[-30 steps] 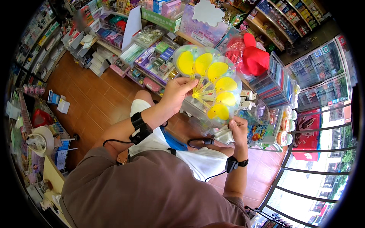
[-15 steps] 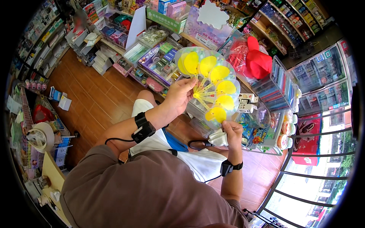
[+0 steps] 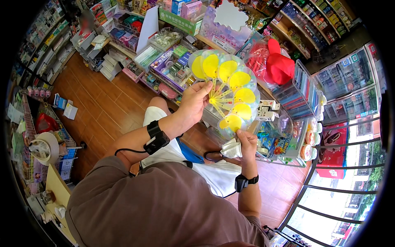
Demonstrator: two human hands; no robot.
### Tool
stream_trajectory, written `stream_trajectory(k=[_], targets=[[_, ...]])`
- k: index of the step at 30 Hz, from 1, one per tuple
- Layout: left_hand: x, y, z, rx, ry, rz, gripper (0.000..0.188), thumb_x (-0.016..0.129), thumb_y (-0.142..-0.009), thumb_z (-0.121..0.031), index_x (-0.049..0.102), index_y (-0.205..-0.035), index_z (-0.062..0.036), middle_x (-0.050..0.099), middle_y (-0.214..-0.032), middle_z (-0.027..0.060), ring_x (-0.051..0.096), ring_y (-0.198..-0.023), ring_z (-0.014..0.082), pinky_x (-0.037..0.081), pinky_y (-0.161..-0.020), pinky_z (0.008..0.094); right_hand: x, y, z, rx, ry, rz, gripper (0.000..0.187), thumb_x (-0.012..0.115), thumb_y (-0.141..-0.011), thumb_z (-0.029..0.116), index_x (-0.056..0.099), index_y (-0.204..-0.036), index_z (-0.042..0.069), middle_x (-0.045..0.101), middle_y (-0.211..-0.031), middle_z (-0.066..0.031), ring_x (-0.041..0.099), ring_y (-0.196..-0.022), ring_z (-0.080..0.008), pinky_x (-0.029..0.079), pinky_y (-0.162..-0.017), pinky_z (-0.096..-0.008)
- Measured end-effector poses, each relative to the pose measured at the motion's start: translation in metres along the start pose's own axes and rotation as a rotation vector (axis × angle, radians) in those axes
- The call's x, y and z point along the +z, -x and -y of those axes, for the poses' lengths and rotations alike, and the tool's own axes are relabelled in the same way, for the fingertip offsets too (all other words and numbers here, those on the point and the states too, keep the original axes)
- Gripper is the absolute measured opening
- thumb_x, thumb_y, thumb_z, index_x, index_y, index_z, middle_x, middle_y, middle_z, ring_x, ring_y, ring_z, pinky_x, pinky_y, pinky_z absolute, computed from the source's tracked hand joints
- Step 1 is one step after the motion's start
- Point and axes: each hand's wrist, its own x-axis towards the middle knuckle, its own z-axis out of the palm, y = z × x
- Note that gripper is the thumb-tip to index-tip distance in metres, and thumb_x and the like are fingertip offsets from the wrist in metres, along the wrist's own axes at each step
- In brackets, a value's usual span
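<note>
Seemingly tiled shop floor (image 3: 94, 109) beneath fan (image 3: 238, 80).

left hand (image 3: 194, 101) and right hand (image 3: 248, 145) both pinching near the middle of the frame
above centre, the left thumb (image 3: 203, 89) points up and right over bent fingers, the left forearm (image 3: 176, 123) slanting in from the lower left; lower and right of centre, the right hand closes in a fingertip grip, the right forearm (image 3: 249, 201) nearly upright.
</note>
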Motion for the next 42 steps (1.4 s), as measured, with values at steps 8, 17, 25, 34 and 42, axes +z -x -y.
stream_trajectory(k=[8, 17, 25, 34, 42], targets=[[0.009, 0.004, -0.005, 0.065, -0.07, 0.021, 0.02, 0.059, -0.101, -0.02, 0.063, -0.108, -0.002, 0.071, -0.106, 0.0097, 0.069, -0.095, 0.0172, 0.054, -0.088, 0.0313, -0.001, -0.001, -0.009, 0.081, -0.115, -0.041, 0.023, 0.068, -0.095, 0.016, 0.072, -0.081, -0.001, 0.063, -0.069, 0.0013, 0.052, -0.061, -0.0051, 0.04, -0.057, -0.0232], [0.001, 0.001, 0.001, 0.086, -0.031, 0.033, 0.016, 0.057, -0.102, -0.019, 0.057, -0.105, -0.0027, 0.07, -0.107, 0.0129, 0.069, -0.097, 0.0219, 0.054, -0.089, 0.0354, 0.008, 0.002, -0.002, 0.095, -0.179, -0.02, 0.02, 0.066, -0.096, 0.015, 0.073, -0.085, 0.0, 0.065, -0.074, 0.0003, 0.054, -0.063, -0.0053, 0.042, -0.056, -0.0229], [0.001, -0.006, -0.001, 0.055, 0.037, 0.003, 0.019, 0.061, -0.1, -0.02, 0.057, -0.112, -0.0058, 0.069, -0.111, 0.0095, 0.067, -0.103, 0.0211, 0.053, -0.092, 0.036, -0.001, 0.005, -0.003, 0.036, -0.283, -0.142, 0.027, 0.063, -0.099, 0.024, 0.068, -0.086, 0.001, 0.063, -0.072, -0.0017, 0.057, -0.059, -0.0085, 0.045, -0.054, -0.0232], [0.015, 0.003, 0.01, 0.076, 0.105, 0.054, 0.02, 0.063, -0.099, -0.015, 0.059, -0.115, -0.0033, 0.067, -0.115, 0.0088, 0.066, -0.104, 0.0189, 0.052, -0.091, 0.0337, 0.032, 0.014, 0.012, 0.069, 0.022, 0.374, 0.039, 0.056, -0.102, 0.018, 0.054, -0.138, 0.002, 0.067, -0.095, -0.002, 0.057, -0.081, -0.0082, 0.048, -0.074, -0.0252], [0.026, 0.032, 0.027, 0.173, -0.342, 0.127, 0.018, 0.066, -0.094, -0.005, 0.063, -0.111, 0.0017, 0.07, -0.103, 0.0094, 0.067, -0.086, 0.0156, 0.055, -0.076, 0.0306, 0.039, -0.019, 0.005, 0.168, -0.282, -0.022, 0.031, 0.049, -0.105, 0.024, 0.062, -0.114, -0.003, 0.067, -0.088, -0.0051, 0.06, -0.082, -0.0111, 0.047, -0.073, -0.0261]])
